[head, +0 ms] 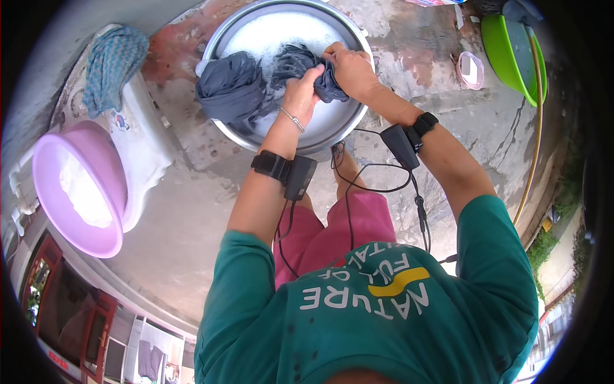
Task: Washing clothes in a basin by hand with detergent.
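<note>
A large round metal basin holds sudsy water and dark grey wet cloth. My left hand grips a bunched part of the dark grey cloth over the basin, thumb on top. Close beside it on the right, my right hand is closed on the same bunch, fingers bent over its edge. A thicker heap of the grey cloth lies at the basin's left side, partly over the rim. White foam covers the water behind the cloth. The fingertips are partly hidden in the folds.
On the left, a purple plastic basin stands tilted in view by a white surface with a blue patterned cloth. At the upper right are a green basin, a hose and a small pink container on the concrete floor. Cables hang from both wrists.
</note>
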Available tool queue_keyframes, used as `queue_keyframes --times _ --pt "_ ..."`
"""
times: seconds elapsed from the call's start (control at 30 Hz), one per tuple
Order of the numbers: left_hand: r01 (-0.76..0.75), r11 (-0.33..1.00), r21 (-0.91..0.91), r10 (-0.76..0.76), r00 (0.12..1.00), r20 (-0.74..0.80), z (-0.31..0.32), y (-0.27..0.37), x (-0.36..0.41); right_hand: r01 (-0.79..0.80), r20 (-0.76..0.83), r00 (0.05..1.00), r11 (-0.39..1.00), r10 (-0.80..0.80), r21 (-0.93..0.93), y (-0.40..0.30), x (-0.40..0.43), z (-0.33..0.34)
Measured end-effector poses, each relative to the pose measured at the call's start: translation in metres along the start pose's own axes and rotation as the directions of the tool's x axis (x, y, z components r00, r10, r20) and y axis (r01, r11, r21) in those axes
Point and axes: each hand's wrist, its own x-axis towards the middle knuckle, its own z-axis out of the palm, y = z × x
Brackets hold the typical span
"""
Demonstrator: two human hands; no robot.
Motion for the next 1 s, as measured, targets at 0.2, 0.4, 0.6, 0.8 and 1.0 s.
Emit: queue_keyframes --times 0.2,0.4,0.6,0.8,1.0 --pt "0.100 0.921 0.376 -0.168 0.974 0.153 -0.016 -0.040 0.020 0.219 0.131 0.970 0.970 -0.205 -0.101 -0.021 -0.001 0.016" --pt "0.168 0.979 0.118 -0.192 0.952 0.238 -0.051 -0.039 0.009 0.302 0.308 0.924 0.927 -0.228 -0.222 0.003 0.008 0.055" --pt "0.296 0.941 0.162 -0.213 0.894 -0.395 -0.053 -0.014 0.017 0.219 0.468 0.884 0.877 0.007 -0.427 -0.005 0.015 0.058" --pt "0.083 0.939 0.333 0.063 0.911 -0.407 -0.084 0.019 0.043 0.200 0.465 0.886 0.909 -0.008 -0.366 0.010 0.015 0.059" --pt "0.194 0.498 0.845 0.365 0.838 -0.407 -0.104 0.031 0.058 0.582 0.516 0.798 0.617 -0.310 -0.529 0.012 0.004 0.056"
